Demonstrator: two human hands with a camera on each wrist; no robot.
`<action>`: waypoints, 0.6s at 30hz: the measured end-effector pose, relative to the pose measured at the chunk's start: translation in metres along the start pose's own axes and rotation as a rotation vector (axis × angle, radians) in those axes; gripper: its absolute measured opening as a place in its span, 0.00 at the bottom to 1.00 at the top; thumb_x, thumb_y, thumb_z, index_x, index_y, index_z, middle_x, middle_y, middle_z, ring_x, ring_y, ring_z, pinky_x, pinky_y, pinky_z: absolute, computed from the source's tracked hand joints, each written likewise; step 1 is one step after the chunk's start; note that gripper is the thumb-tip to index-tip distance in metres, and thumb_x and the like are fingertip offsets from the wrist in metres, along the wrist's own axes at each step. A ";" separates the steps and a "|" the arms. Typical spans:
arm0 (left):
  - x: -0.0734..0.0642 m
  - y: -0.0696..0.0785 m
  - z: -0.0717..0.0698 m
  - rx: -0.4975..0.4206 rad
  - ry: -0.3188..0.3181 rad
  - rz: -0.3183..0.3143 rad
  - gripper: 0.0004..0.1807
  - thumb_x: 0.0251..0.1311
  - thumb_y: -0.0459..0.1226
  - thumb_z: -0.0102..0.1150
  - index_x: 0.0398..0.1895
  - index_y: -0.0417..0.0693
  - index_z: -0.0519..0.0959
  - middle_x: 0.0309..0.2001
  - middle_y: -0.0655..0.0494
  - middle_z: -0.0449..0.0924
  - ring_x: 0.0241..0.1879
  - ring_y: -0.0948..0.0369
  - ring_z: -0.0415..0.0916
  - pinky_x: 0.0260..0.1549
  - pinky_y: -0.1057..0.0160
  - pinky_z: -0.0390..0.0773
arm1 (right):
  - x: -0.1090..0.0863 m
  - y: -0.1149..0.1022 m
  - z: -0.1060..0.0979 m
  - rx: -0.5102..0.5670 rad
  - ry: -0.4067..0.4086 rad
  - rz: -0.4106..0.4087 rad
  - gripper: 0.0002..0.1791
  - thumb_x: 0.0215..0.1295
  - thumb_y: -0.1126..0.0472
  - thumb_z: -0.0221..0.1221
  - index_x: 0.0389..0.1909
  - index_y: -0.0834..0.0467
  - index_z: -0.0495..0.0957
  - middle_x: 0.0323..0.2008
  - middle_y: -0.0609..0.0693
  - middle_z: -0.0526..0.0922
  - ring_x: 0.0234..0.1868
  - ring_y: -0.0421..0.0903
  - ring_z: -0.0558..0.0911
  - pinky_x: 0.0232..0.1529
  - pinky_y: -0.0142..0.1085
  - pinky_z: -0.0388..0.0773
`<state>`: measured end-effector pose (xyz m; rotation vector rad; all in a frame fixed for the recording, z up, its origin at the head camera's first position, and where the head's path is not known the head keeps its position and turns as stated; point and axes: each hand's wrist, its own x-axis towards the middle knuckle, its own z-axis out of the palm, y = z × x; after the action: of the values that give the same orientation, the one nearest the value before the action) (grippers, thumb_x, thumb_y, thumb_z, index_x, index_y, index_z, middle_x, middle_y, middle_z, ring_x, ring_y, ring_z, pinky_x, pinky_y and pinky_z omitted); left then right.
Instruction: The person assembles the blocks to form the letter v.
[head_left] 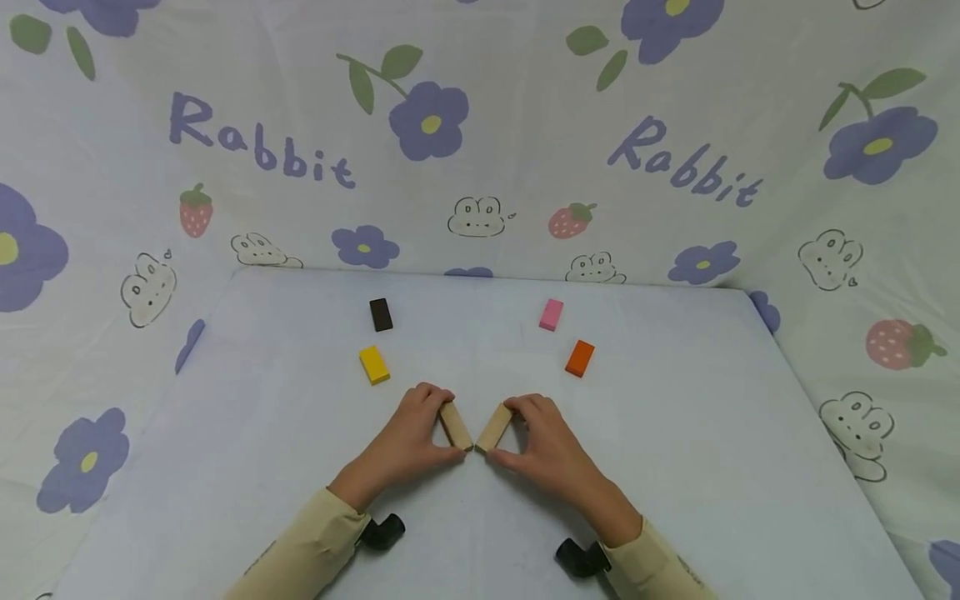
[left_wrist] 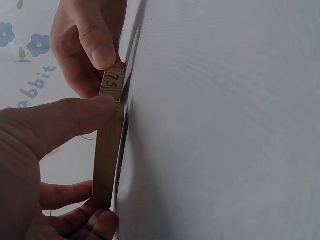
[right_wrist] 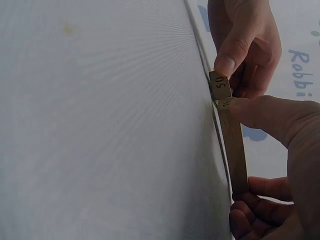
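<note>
My left hand (head_left: 408, 433) pinches a plain wooden block (head_left: 456, 427) lengthwise, thumb at its near end and fingers at its far end. A second wooden block (head_left: 494, 427) is held the same way by my right hand (head_left: 551, 446). On the white tabletop, the two blocks slant into a V, their near ends almost meeting. Dark printed characters mark the block ends in both wrist views. In the left wrist view, the thumb (left_wrist: 75, 117) partly hides the print on the left block.
Beyond the left hand lie a yellow block (head_left: 374, 365) and a black block (head_left: 381, 315). An orange block (head_left: 580, 358) and a pink block (head_left: 551, 315) lie beyond the right hand. A patterned cloth (head_left: 517, 158) hangs behind the white table (head_left: 262, 433).
</note>
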<state>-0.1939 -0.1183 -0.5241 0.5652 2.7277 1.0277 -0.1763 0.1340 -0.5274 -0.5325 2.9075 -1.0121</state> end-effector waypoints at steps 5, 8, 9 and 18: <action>0.000 0.001 -0.001 0.011 -0.005 0.010 0.43 0.56 0.43 0.85 0.71 0.36 0.74 0.65 0.42 0.72 0.62 0.47 0.69 0.64 0.47 0.75 | 0.001 0.000 0.002 -0.014 -0.004 0.000 0.37 0.57 0.53 0.83 0.64 0.62 0.79 0.57 0.53 0.80 0.60 0.52 0.76 0.60 0.49 0.79; 0.000 0.002 -0.001 0.017 -0.006 0.009 0.43 0.56 0.43 0.85 0.71 0.35 0.74 0.66 0.41 0.71 0.63 0.46 0.69 0.64 0.47 0.75 | 0.001 -0.001 0.002 -0.023 0.001 -0.006 0.37 0.57 0.54 0.83 0.63 0.63 0.79 0.57 0.54 0.80 0.61 0.54 0.77 0.63 0.51 0.78; 0.000 0.002 -0.002 0.019 -0.008 0.007 0.43 0.57 0.43 0.84 0.71 0.35 0.74 0.66 0.41 0.71 0.63 0.46 0.69 0.65 0.47 0.75 | 0.001 -0.001 0.001 -0.025 0.001 -0.007 0.37 0.57 0.54 0.83 0.63 0.63 0.79 0.57 0.55 0.80 0.62 0.55 0.77 0.64 0.51 0.78; 0.000 0.003 -0.001 0.018 -0.009 -0.001 0.43 0.57 0.43 0.84 0.71 0.34 0.74 0.67 0.39 0.71 0.64 0.45 0.69 0.65 0.46 0.75 | 0.002 -0.003 0.001 -0.026 -0.009 -0.012 0.38 0.57 0.53 0.83 0.63 0.65 0.79 0.57 0.56 0.80 0.62 0.56 0.77 0.65 0.51 0.77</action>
<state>-0.1932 -0.1169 -0.5213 0.5698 2.7323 0.9984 -0.1771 0.1303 -0.5260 -0.5547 2.9169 -0.9721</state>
